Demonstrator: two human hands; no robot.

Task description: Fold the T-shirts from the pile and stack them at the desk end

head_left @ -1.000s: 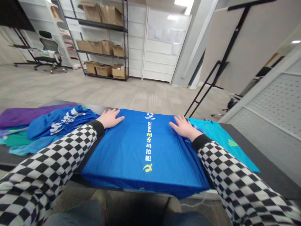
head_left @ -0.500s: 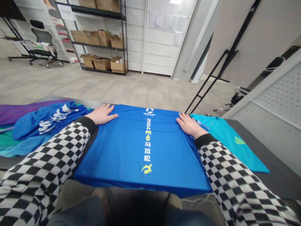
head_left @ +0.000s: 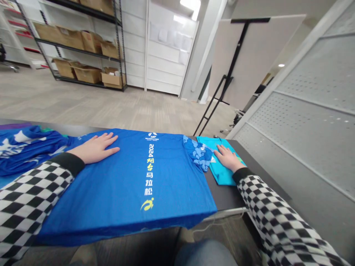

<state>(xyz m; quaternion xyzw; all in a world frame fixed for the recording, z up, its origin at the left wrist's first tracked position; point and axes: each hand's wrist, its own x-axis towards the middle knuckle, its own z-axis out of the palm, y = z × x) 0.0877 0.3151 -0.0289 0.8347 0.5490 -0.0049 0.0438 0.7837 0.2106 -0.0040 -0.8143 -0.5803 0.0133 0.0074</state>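
Right hand [head_left: 227, 158] now on turquoise shirt [head_left: 225, 177] atop table [head_left: 225, 195]

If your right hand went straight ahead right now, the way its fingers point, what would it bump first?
Probably the patterned sleeve of the blue shirt, just beyond the right hand. Whether they already touch is hard to tell.

Interior, apparently an office with storage: grey-beige carpeted floor [head_left: 111, 111]; black metal shelving rack [head_left: 91, 14], stocked with brown cardboard boxes [head_left: 91, 41], some open; white panelled wall units [head_left: 135, 44] beside it; large pale board [head_left: 266, 48] on black stand [head_left: 237, 51]; grey perforated partition [head_left: 305, 129], right; wheeled chair [head_left: 237, 117], partly hidden, near the partition; dark-topped table [head_left: 227, 195], foreground; bright ceiling light [head_left: 190, 4].
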